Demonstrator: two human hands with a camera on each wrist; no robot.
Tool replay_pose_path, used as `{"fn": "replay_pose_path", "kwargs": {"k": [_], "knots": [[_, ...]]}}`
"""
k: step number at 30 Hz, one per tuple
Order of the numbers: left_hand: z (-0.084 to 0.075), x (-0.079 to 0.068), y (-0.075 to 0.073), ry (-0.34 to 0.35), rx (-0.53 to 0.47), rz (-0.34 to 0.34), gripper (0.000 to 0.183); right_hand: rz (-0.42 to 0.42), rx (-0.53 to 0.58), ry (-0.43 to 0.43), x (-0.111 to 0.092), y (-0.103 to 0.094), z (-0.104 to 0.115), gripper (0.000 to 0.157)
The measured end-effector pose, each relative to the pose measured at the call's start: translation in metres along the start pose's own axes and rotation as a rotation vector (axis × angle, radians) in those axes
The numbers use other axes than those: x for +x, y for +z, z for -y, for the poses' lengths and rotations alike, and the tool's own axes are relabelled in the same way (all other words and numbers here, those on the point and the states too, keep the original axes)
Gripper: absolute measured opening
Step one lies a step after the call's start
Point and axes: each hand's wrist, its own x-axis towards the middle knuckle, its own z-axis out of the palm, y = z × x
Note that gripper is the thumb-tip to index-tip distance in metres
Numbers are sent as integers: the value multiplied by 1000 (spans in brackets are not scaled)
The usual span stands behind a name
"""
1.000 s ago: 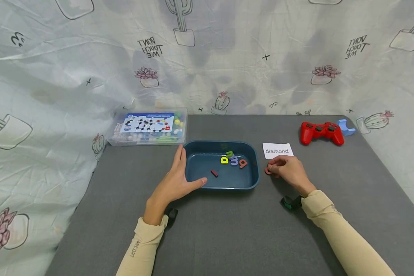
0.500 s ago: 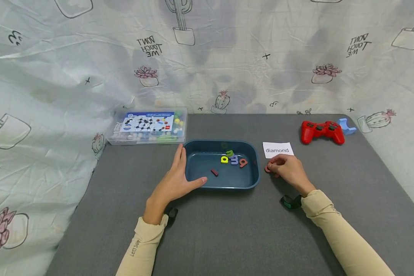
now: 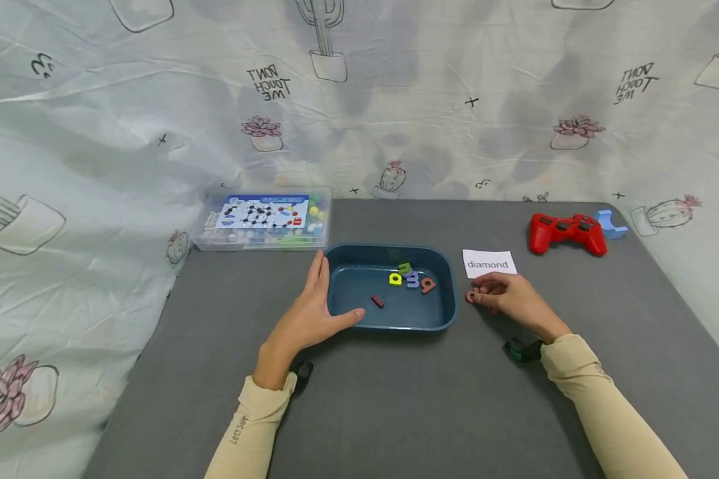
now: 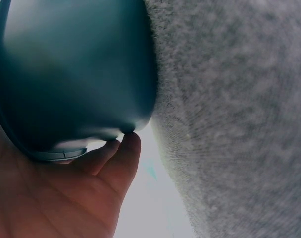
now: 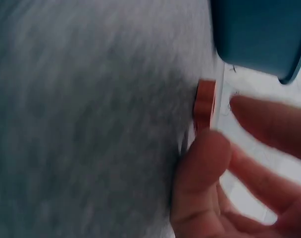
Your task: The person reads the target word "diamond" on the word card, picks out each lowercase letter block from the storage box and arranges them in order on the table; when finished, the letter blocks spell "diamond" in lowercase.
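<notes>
My left hand point(image 3: 305, 319) holds the near left corner of a dark blue tray point(image 3: 395, 326), its thumb at the near rim and its fingers along the outside wall. In the left wrist view those fingertips touch the tray wall. In the tray lie a yellow letter point(image 3: 395, 279), a green letter point(image 3: 404, 269), a purple letter point(image 3: 413, 280), an orange-red letter point(image 3: 428, 285) and a small dark red bar point(image 3: 377, 301). My right hand point(image 3: 518, 303) is low over the table beside a red letter point(image 3: 471, 297); in the right wrist view, thumb and index finger are apart.
A white card point(image 3: 489, 263) printed "diamond" lies just beyond my right hand. Farther back are a red game controller point(image 3: 566, 233) and a light blue curved piece point(image 3: 611, 225). A clear plastic box point(image 3: 263, 223) of coloured parts stands at the back left.
My right fingers have drawn slightly right, showing more of the red letter, which stays in place. The whole head view has shifted a little. My left hand stays on the tray.
</notes>
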Motion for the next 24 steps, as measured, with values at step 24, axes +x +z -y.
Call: {"fn": "replay_pose_path", "kwargs": {"k": [24], "knots": [[2, 0, 1, 5, -5, 3, 128, 17, -87, -122, 2, 5, -12, 36]]}}
